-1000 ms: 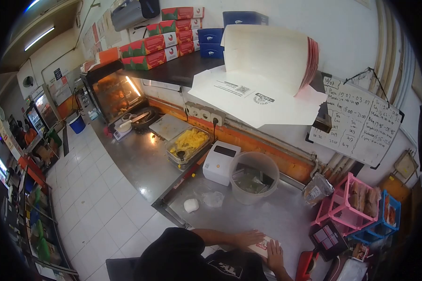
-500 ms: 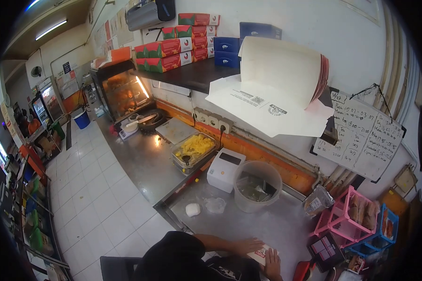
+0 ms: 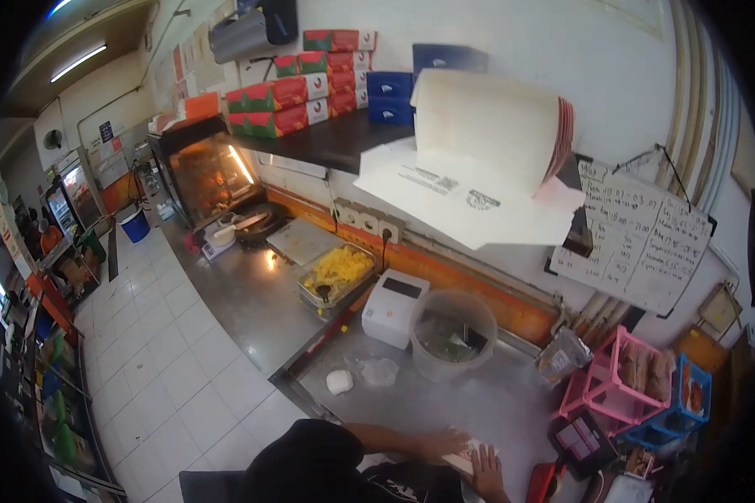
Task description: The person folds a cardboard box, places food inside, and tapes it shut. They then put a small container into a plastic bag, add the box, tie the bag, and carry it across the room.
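Note:
A small white piece of packaging with red print lies on the steel counter close to my body; I cannot tell whether it is a folded box or a paper packet. My left hand is laid flat against its far-left side, fingers stretched out and slightly blurred. On its right end rests my right hand, fingers extended and a little apart. The hands and the dark sleeve hide part of the packaging. Further off on the counter are a small white lump and a clear plastic bag.
A white label printer and a translucent bucket stand behind. To the left is a tray of yellow food. Pink basket, blue basket and a dark tablet are on the right. Flattened white boxes jut overhead.
The view has shifted slightly, so the surroundings sit a little further left. Both hands stay on the printed packaging, with the left one shifted slightly over it.

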`<control>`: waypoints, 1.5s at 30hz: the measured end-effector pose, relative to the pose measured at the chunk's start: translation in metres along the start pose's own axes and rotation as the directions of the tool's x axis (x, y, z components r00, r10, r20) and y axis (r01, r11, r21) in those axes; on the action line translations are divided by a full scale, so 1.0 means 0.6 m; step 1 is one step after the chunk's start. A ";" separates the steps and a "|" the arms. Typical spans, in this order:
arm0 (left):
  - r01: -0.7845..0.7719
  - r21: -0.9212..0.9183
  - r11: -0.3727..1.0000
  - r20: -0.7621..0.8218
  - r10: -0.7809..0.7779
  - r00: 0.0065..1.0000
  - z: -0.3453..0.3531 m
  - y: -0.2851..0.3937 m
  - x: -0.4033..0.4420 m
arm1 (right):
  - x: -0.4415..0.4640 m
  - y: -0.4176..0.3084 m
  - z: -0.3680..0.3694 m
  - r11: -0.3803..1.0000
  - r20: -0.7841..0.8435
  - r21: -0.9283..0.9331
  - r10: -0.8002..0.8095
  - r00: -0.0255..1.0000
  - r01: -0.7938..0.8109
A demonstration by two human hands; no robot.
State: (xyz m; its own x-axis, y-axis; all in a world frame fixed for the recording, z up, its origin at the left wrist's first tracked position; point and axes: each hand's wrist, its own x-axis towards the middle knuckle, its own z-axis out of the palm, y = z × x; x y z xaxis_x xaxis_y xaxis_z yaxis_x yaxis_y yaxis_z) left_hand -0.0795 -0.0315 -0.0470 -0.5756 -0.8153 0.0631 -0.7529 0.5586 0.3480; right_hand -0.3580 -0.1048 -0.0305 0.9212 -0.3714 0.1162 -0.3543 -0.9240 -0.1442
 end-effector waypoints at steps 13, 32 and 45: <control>-0.042 -0.018 0.999 -0.027 0.042 0.999 0.018 -0.015 0.007 | -0.008 0.010 0.009 0.997 0.045 -0.079 0.002 0.999 0.002; 0.257 -0.533 0.806 -0.372 -0.496 0.785 0.155 0.027 -0.032 | -0.038 -0.037 0.015 0.887 -0.033 0.363 0.319 0.947 -0.286; 0.042 -0.994 0.096 -0.032 -0.654 0.756 0.070 0.064 -0.023 | -0.003 -0.066 -0.015 0.617 0.090 0.581 0.599 0.796 -0.530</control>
State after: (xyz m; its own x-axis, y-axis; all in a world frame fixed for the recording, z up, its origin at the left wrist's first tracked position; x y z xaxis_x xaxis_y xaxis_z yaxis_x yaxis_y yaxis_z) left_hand -0.1138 0.0076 -0.0738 0.0678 -0.9863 -0.1503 0.2206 -0.1321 0.9664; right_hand -0.3471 -0.0686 -0.0164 0.5353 -0.8406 -0.0821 -0.6135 -0.3201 -0.7219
